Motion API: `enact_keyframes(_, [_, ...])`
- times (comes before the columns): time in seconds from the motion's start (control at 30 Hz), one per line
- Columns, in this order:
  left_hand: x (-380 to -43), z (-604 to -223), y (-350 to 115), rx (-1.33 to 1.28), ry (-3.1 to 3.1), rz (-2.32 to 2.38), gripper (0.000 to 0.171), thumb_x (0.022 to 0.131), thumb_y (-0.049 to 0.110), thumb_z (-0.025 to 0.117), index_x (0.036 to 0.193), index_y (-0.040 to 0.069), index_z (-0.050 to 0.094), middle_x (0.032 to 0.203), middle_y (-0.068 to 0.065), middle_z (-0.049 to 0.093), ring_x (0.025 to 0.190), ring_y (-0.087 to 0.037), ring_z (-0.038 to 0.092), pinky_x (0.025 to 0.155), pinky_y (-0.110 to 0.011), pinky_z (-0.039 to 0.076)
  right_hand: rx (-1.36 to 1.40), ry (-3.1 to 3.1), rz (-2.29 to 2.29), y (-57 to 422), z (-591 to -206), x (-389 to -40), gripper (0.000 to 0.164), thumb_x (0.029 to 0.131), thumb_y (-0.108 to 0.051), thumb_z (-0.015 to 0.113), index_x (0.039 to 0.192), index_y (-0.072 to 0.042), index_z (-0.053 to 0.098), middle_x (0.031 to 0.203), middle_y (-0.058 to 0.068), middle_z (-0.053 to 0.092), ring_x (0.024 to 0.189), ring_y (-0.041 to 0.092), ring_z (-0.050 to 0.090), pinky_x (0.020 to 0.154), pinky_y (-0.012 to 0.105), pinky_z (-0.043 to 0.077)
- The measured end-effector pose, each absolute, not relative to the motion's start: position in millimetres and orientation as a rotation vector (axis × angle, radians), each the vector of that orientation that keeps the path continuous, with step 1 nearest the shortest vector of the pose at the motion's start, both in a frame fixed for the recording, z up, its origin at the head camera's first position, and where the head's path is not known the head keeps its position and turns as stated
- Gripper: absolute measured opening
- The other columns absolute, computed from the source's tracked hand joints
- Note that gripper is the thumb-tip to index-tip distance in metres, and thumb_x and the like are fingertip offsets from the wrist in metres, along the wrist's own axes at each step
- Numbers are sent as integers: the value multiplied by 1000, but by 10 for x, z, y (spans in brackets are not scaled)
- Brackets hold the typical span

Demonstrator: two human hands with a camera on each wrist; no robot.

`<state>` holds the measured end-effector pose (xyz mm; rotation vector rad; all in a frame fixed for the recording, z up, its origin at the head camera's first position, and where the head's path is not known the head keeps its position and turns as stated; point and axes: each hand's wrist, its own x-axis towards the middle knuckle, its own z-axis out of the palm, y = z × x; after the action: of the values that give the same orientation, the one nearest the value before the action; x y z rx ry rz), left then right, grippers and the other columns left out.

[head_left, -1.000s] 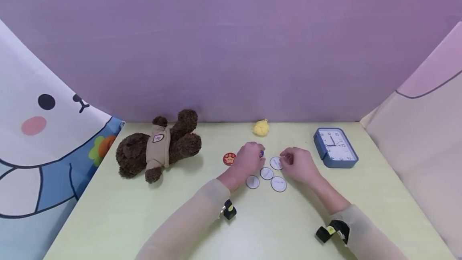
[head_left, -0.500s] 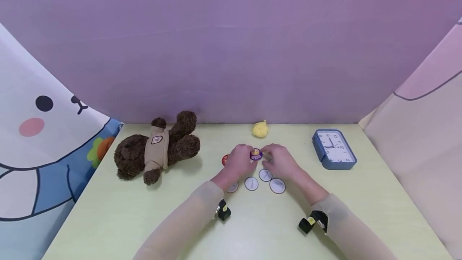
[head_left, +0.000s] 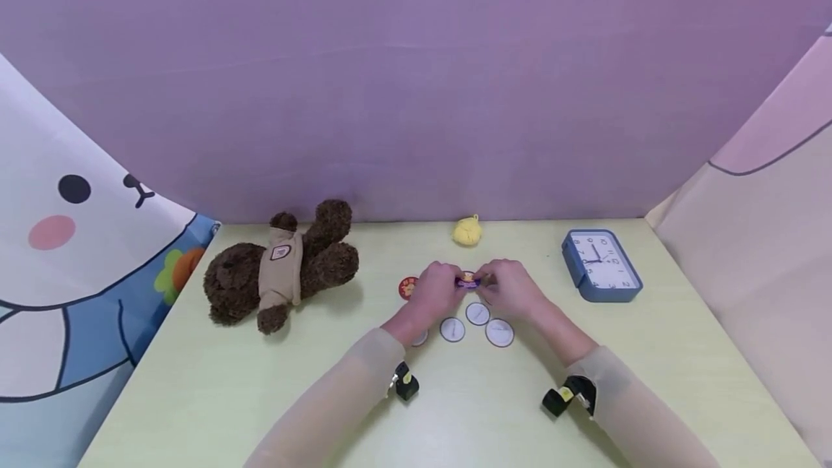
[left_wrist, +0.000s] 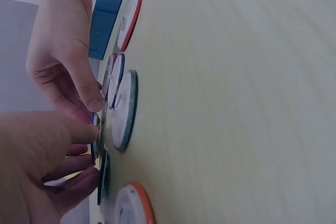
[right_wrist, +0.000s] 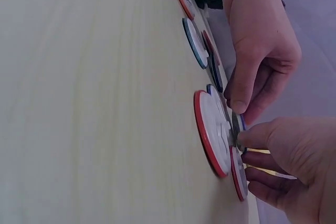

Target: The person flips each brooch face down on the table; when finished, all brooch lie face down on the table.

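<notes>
In the head view a purple round pin badge [head_left: 468,281] is held between both hands, tilted so its printed front looks narrow. My left hand [head_left: 437,293] pinches its left edge, and my right hand [head_left: 515,290] pinches the right edge. The left wrist view shows the left thumb and the right thumb [left_wrist: 86,90] close together at the badge. Several other badges lie around the hands: white-backed ones [head_left: 452,329] [head_left: 500,333] [head_left: 477,313] nearer the person, plus a red one [head_left: 408,287] face up beside the left hand. Part of another white-backed badge [head_left: 419,339] shows below the left wrist.
A brown teddy bear [head_left: 282,266] in a beige shirt lies at the left. A small yellow plush ball [head_left: 467,231] sits at the back by the purple backdrop [head_left: 416,92]. At the right of the table [head_left: 455,417] is a blue clock [head_left: 602,266].
My right hand has come left from a white-backed badge to the purple badge in my left hand. Since half a second ago, the badge has tilted, and both hands now pinch it.
</notes>
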<state>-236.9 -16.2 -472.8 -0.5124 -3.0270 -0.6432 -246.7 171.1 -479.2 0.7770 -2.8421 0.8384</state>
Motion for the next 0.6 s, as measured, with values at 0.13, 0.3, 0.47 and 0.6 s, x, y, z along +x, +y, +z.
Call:
enact_keyframes(0.13, [-2356, -4722, -123, -554, -2961, -693, 17, 100, 23, 75, 111, 12, 82, 103, -2, 83, 99, -20, 75, 87, -33, 63, 751, -2835, 861, 1791, -4792, -2444, 13, 91, -7, 78, 103, -5, 81, 95, 9, 81, 83, 19, 73, 77, 38, 62])
enact_keyframes(0.3, [-2363, -4722, -79, -555, -2871, -781, 17, 102, 16, 72, 115, 9, 80, 109, -4, 83, 103, -21, 79, 88, -33, 64, 663, -2813, 867, 1846, -4783, -2438, 10, 96, -9, 75, 104, -7, 81, 95, 6, 81, 85, 18, 75, 81, 40, 64])
enact_keyframes(0.47, [-2370, -4695, -61, -523, -2792, -853, 17, 101, 12, 72, 117, 8, 78, 108, -7, 83, 96, -21, 79, 83, -31, 65, 595, -2778, 918, 1861, -4734, -2432, 10, 98, -11, 75, 104, -6, 81, 93, 6, 81, 83, 18, 75, 80, 39, 64])
enact_keyframes(0.6, [-2371, -4681, -70, -527, -2774, -874, 23, 99, 12, 75, 122, 9, 73, 104, -8, 81, 89, -18, 75, 78, -27, 63, 577, -2755, 968, 1862, -4711, -2440, 9, 98, -11, 75, 104, -6, 80, 89, 5, 80, 78, 14, 71, 74, 33, 62])
